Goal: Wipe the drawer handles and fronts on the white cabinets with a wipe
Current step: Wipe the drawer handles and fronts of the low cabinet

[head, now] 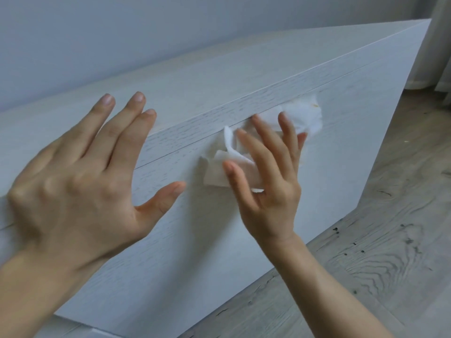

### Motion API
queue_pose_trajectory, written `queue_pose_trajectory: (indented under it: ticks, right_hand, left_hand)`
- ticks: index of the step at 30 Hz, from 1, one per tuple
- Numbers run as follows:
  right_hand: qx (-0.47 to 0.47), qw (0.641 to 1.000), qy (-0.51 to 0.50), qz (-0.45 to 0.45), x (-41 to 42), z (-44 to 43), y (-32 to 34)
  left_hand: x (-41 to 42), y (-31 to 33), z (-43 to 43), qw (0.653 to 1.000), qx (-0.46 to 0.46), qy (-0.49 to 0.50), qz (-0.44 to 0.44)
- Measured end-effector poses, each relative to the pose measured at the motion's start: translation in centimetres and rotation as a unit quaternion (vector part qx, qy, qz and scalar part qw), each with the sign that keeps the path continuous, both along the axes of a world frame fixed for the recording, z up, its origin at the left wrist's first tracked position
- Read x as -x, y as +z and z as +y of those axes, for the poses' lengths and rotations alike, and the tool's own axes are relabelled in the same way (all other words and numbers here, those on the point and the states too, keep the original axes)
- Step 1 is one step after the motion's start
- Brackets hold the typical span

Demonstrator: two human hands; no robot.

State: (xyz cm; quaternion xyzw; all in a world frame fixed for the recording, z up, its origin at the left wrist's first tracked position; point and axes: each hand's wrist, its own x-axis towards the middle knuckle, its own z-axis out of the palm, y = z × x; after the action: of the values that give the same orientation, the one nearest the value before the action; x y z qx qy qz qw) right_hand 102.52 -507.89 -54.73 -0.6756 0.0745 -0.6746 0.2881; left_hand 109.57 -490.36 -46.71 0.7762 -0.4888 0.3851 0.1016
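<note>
A low white wood-grain cabinet fills the view, with its drawer front (329, 152) facing me under a narrow top edge strip (195, 132). My right hand (271, 181) presses a crumpled white wipe (302, 115) flat against the upper part of the drawer front, fingers spread and straight. The wipe bunches out on both sides of the hand and shows a faint yellowish stain near its right end. My left hand (80, 176) is open with fingers spread, at the cabinet's top front edge to the left. No separate handle is visible.
The cabinet top (219, 76) runs back to a pale grey wall (122, 32). Grey wood-grain floor (390, 240) lies to the right and below. A curtain (436, 57) hangs at the far right beside the cabinet's end.
</note>
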Motion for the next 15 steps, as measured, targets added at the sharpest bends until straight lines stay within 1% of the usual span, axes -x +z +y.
queue_pose_trajectory:
  ticks: [1, 2, 3, 4, 5, 6, 9, 10, 11, 13, 14, 15]
  right_hand:
    - [0.018, 1.000, -0.008, -0.007, 0.0, -0.5, 0.1]
    - [0.002, 1.000, 0.000, -0.011, 0.0, -0.6, 0.2]
    - [-0.033, 0.999, 0.002, -0.023, -0.1, -0.6, 0.1]
    - [-0.075, 0.996, 0.025, -0.034, -0.1, -0.3, 0.3]
    - [-0.088, 0.995, 0.028, -0.039, -0.3, 0.0, 0.5]
    - [-0.079, 0.996, 0.035, -0.037, -0.3, 0.4, 0.6]
    - [0.009, 1.000, 0.015, -0.007, -0.1, 0.9, -0.2]
    - [0.006, 1.000, 0.020, -0.014, -0.1, 0.4, -0.4]
    - [-0.021, 0.999, 0.023, -0.025, 0.0, 0.0, -0.3]
    - [-0.106, 0.992, 0.040, -0.059, -0.1, -0.3, 0.1]
    - [-0.119, 0.990, 0.037, -0.062, -0.3, 0.1, 0.3]
    - [-0.093, 0.994, 0.031, -0.056, -0.3, 0.8, 0.3]
  left_hand:
    - [0.0, 0.1, 0.1, 0.999, -0.003, 0.004, -0.031]
    - [0.0, 0.1, 0.2, 0.999, -0.002, 0.006, -0.046]
    - [0.1, 0.2, 0.2, 0.999, 0.001, 0.008, -0.050]
    - [0.2, 0.3, 0.2, 0.998, 0.004, 0.011, -0.054]
    - [0.3, 0.3, 0.1, 0.998, 0.005, 0.015, -0.059]
    - [0.3, 0.3, 0.1, 0.998, 0.004, 0.020, -0.064]
    - [0.3, 0.3, 0.1, 0.997, 0.003, 0.025, -0.071]
    - [0.3, 0.3, 0.2, 0.997, 0.005, 0.024, -0.072]
    - [0.3, 0.3, 0.2, 0.997, 0.006, 0.023, -0.072]
    - [0.3, 0.3, 0.1, 0.997, 0.006, 0.024, -0.075]
    - [0.3, 0.3, 0.1, 0.997, 0.005, 0.027, -0.077]
    - [0.3, 0.3, 0.1, 0.996, 0.003, 0.029, -0.080]
